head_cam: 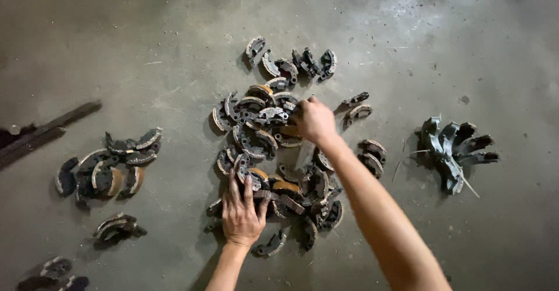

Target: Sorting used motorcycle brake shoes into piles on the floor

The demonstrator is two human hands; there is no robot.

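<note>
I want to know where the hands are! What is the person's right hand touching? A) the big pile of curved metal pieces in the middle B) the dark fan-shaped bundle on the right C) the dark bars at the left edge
A: the right hand rests on top of the big middle pile of curved metal pieces, well apart from the fan-shaped bundle.

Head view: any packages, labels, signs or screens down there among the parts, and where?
None in view: only curved dark metal brake shoes with tan linings heaped on the grey concrete floor, under the left hand and right hand.
</note>
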